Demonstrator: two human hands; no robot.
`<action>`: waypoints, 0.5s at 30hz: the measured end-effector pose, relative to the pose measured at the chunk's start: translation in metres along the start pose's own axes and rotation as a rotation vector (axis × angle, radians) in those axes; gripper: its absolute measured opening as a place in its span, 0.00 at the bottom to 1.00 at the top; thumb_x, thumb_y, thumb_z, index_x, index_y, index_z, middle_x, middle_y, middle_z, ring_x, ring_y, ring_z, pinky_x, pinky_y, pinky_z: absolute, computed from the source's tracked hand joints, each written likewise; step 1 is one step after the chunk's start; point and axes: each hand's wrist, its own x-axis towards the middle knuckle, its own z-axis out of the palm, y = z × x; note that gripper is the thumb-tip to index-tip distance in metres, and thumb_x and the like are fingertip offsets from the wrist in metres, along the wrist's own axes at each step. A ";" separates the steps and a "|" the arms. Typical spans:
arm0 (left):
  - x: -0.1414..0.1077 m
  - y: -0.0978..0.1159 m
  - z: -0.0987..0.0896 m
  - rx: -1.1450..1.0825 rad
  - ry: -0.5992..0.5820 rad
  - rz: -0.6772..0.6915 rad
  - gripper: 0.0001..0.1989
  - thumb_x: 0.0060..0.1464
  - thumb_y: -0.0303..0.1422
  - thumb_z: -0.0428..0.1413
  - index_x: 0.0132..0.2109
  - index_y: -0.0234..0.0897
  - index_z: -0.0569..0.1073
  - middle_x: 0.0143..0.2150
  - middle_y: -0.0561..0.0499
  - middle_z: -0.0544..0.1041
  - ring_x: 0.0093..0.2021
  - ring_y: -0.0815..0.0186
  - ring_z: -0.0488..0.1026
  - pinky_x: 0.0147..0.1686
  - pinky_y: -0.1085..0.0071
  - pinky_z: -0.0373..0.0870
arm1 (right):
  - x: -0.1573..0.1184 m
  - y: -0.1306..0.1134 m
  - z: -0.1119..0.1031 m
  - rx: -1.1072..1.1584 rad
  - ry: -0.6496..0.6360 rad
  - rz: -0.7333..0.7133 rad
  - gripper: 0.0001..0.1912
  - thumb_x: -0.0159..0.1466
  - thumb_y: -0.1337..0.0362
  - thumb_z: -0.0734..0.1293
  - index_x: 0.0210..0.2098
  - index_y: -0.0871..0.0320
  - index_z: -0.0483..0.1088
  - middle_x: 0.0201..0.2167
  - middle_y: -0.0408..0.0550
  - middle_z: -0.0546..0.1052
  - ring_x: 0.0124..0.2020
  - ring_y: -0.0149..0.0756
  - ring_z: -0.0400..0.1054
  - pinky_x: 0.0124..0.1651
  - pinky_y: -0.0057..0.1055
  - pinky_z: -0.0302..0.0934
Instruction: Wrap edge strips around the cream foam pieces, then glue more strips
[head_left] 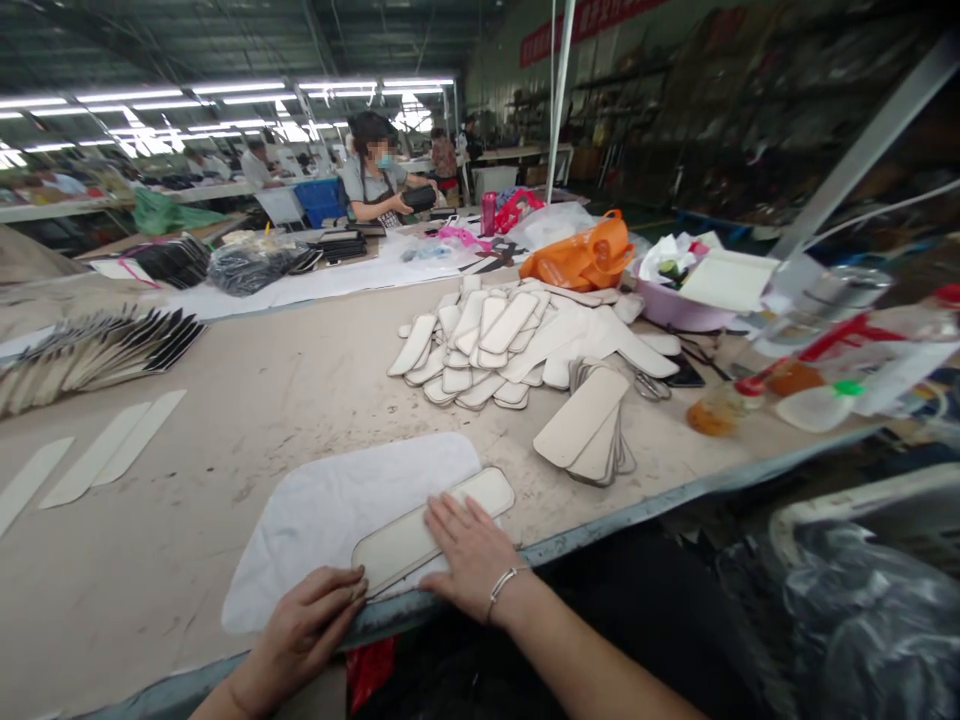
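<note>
A long cream panel with rounded corners (397, 540) lies slantwise over a white cloth (300, 520) at the table's front edge. My right hand (469, 550), a bracelet on its wrist, rests flat on the panel's middle with fingers spread. At the panel's near left end, my left hand (319, 610) has its fingers pressed together against the corner, pinching it. Beyond the hands, a fanned stack of similar panels (585, 425) sits to the right, and a loose heap of them (487, 340) lies behind it.
Three pale strips (97, 455) and a row of dark-edged pieces (97, 355) lie at left. An orange bag (581, 260), a purple basin (679, 305) and bottles (724, 405) stand at right. Across the table a person (382, 180) holds a black item.
</note>
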 end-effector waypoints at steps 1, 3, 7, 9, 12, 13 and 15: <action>0.000 0.001 0.000 -0.002 -0.003 -0.005 0.12 0.55 0.26 0.51 0.44 0.39 0.75 0.41 0.46 0.76 0.42 0.64 0.74 0.41 0.73 0.74 | -0.003 0.011 -0.003 -0.023 0.009 0.074 0.39 0.63 0.43 0.49 0.64 0.62 0.43 0.66 0.49 0.42 0.66 0.38 0.32 0.65 0.42 0.27; 0.001 0.002 0.000 -0.015 -0.003 -0.023 0.12 0.54 0.26 0.51 0.44 0.39 0.75 0.41 0.46 0.76 0.42 0.64 0.75 0.41 0.73 0.74 | -0.009 0.033 -0.010 -0.073 0.027 0.209 0.40 0.62 0.41 0.47 0.64 0.63 0.42 0.66 0.49 0.41 0.66 0.39 0.32 0.65 0.43 0.28; 0.002 0.002 -0.004 -0.102 0.049 -0.179 0.08 0.55 0.29 0.52 0.39 0.37 0.76 0.38 0.47 0.77 0.38 0.65 0.75 0.38 0.73 0.75 | -0.016 0.054 -0.013 -0.157 0.063 0.316 0.40 0.63 0.42 0.46 0.64 0.63 0.42 0.66 0.49 0.41 0.66 0.41 0.32 0.65 0.45 0.29; 0.005 0.005 -0.007 -0.139 0.186 -0.355 0.09 0.57 0.32 0.50 0.38 0.36 0.75 0.34 0.48 0.77 0.35 0.66 0.76 0.34 0.73 0.75 | -0.016 0.054 -0.009 -0.188 0.074 0.324 0.39 0.63 0.43 0.46 0.64 0.64 0.42 0.66 0.49 0.41 0.66 0.42 0.32 0.65 0.46 0.29; 0.023 0.021 -0.002 -0.102 0.377 -0.469 0.12 0.59 0.34 0.48 0.44 0.36 0.73 0.40 0.46 0.77 0.41 0.63 0.75 0.40 0.66 0.75 | -0.016 0.054 -0.002 -0.222 0.089 0.323 0.36 0.64 0.46 0.47 0.64 0.63 0.44 0.66 0.48 0.43 0.66 0.42 0.33 0.65 0.46 0.29; 0.032 0.029 0.004 -0.075 0.349 -0.431 0.14 0.59 0.35 0.48 0.49 0.36 0.71 0.46 0.44 0.75 0.47 0.60 0.72 0.46 0.62 0.72 | -0.015 0.055 0.001 -0.232 0.096 0.320 0.35 0.64 0.47 0.48 0.64 0.63 0.44 0.66 0.48 0.43 0.66 0.42 0.33 0.65 0.46 0.29; 0.055 0.047 0.023 0.000 0.171 -0.308 0.23 0.59 0.37 0.47 0.60 0.34 0.60 0.58 0.39 0.66 0.59 0.56 0.61 0.55 0.56 0.63 | -0.015 0.057 0.004 -0.249 0.108 0.313 0.34 0.65 0.48 0.48 0.64 0.63 0.45 0.66 0.48 0.44 0.66 0.42 0.34 0.65 0.47 0.31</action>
